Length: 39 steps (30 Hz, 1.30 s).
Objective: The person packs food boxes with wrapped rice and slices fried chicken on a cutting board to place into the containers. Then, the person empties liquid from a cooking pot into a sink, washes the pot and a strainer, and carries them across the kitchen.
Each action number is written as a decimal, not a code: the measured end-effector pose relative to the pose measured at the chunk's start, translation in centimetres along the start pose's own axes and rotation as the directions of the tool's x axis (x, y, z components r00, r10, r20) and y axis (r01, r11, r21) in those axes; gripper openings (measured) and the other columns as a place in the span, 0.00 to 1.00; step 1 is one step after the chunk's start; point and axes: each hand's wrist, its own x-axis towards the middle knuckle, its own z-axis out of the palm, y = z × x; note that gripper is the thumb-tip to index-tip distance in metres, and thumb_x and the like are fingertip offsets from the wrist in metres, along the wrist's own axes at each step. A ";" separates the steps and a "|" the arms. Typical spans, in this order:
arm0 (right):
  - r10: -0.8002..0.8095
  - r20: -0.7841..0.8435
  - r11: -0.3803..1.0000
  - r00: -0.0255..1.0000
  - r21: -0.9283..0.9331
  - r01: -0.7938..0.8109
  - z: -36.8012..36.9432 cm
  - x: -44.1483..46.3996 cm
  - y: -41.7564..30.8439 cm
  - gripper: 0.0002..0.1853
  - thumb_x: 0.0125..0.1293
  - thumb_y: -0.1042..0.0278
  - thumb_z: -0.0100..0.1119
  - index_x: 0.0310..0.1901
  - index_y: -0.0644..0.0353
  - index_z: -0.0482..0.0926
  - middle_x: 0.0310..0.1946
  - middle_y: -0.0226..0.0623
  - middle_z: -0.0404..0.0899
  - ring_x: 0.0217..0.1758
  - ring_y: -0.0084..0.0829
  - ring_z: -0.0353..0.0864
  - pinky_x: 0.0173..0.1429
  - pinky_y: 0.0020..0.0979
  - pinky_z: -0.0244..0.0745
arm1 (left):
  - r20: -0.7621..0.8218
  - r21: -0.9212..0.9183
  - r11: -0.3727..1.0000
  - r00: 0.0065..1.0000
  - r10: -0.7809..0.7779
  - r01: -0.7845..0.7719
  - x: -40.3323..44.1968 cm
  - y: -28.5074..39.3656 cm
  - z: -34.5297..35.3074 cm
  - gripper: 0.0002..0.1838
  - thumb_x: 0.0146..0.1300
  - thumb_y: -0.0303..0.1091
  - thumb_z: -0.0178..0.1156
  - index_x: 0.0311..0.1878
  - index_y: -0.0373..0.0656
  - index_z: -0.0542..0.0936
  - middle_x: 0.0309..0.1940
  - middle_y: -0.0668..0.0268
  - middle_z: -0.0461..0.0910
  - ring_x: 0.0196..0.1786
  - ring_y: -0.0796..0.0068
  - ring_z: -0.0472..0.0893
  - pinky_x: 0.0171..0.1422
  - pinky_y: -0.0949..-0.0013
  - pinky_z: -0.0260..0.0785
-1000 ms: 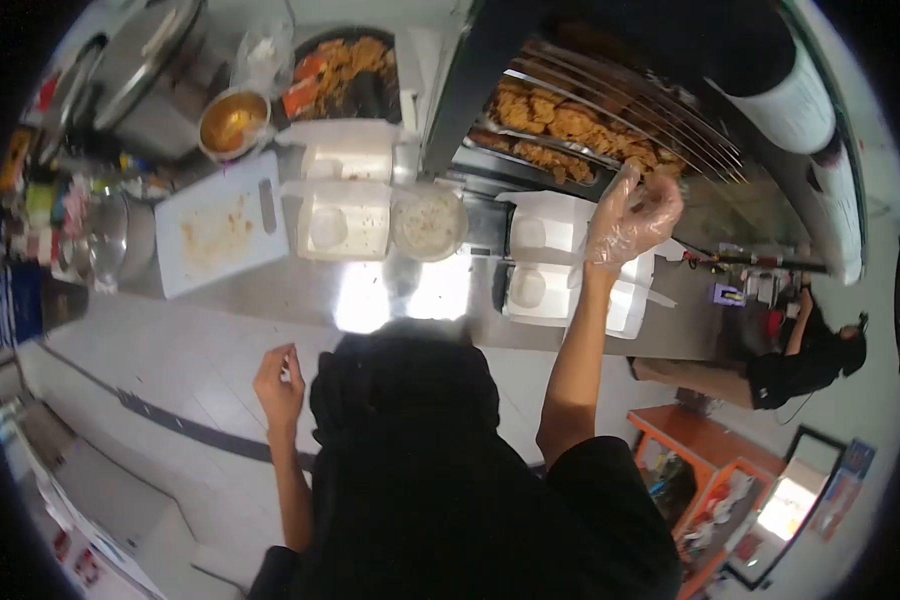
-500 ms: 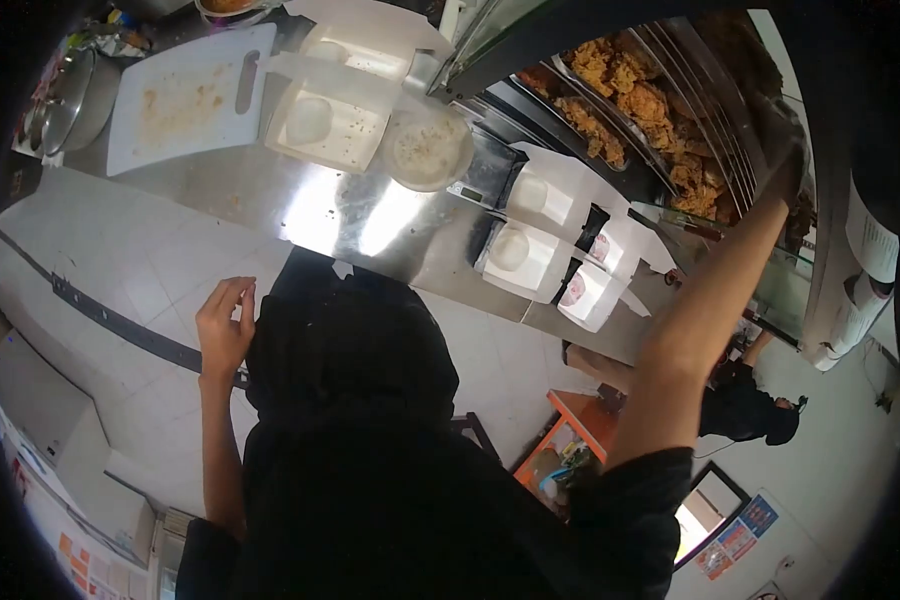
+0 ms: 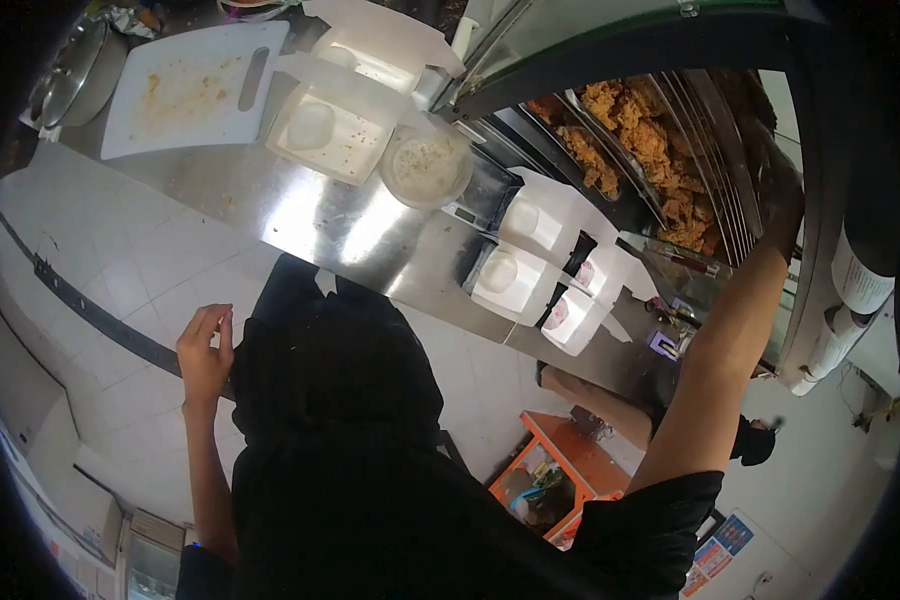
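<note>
My left hand (image 3: 206,345) hangs in the air beside my dark clothing, away from the counter. Its fingers are loosely bent with the thumb apart, and nothing is in it. My right arm stretches into a glass-fronted food warmer (image 3: 610,55). Deep in its shaded right side is my right hand (image 3: 782,175); its fingers are too dark and blurred to make out. Nearby, a wire rack (image 3: 712,165) stands next to pieces of fried chicken (image 3: 645,140) on trays. White takeaway boxes (image 3: 545,262), holding rounded white portions, stand open on the counter below the warmer.
On the steel counter (image 3: 315,225) lie a white cutting board (image 3: 185,95), another open box (image 3: 355,150) and a round tub (image 3: 427,168). A metal pot (image 3: 82,75) stands at the far left. Another person's leg (image 3: 600,402) shows near an orange shelf unit (image 3: 580,450).
The view has shifted a little. My right hand remains inside the warmer, and my left hand still hangs free. The other person is now more hidden behind my right arm.
</note>
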 end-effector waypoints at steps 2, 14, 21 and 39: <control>0.005 0.004 1.000 1.000 0.009 -0.005 -0.1 0.3 0.1 0.17 0.68 0.64 0.58 0.52 0.68 0.77 0.50 0.51 0.80 0.58 0.44 0.78 0.63 0.41 0.73 | 0.003 -0.005 1.000 1.000 0.005 -0.005 0.0 0.3 -0.1 0.06 0.62 0.18 0.60 0.41 0.36 0.81 0.36 0.58 0.82 0.30 0.65 0.81 0.36 0.68 0.74; 0.019 -0.097 0.997 0.995 0.076 -0.012 -1.7 -3.1 0.2 0.18 0.69 0.64 0.58 0.54 0.68 0.77 0.51 0.51 0.79 0.59 0.43 0.77 0.63 0.41 0.72 | 0.025 -0.014 0.998 0.998 0.059 -0.059 0.8 1.3 -0.6 0.05 0.62 0.19 0.61 0.41 0.36 0.81 0.36 0.58 0.82 0.29 0.65 0.82 0.35 0.67 0.74; 0.041 -0.232 0.988 0.972 0.152 -0.005 -1.5 -7.9 -0.8 0.18 0.69 0.63 0.57 0.54 0.68 0.76 0.52 0.51 0.79 0.60 0.42 0.76 0.64 0.41 0.72 | 0.008 -0.041 0.991 0.991 0.132 -0.131 2.2 1.5 -0.3 0.05 0.62 0.18 0.61 0.41 0.36 0.81 0.36 0.57 0.82 0.29 0.64 0.81 0.35 0.67 0.74; 0.227 0.021 -0.368 0.974 0.928 0.066 2.7 -26.3 -6.0 0.24 0.74 0.67 0.53 0.66 0.70 0.66 0.64 0.49 0.71 0.67 0.42 0.71 0.77 0.48 0.62 | -0.040 -0.074 0.997 0.999 0.019 -0.021 1.8 0.9 -0.4 0.05 0.60 0.20 0.62 0.39 0.38 0.82 0.36 0.58 0.82 0.35 0.57 0.84 0.38 0.64 0.77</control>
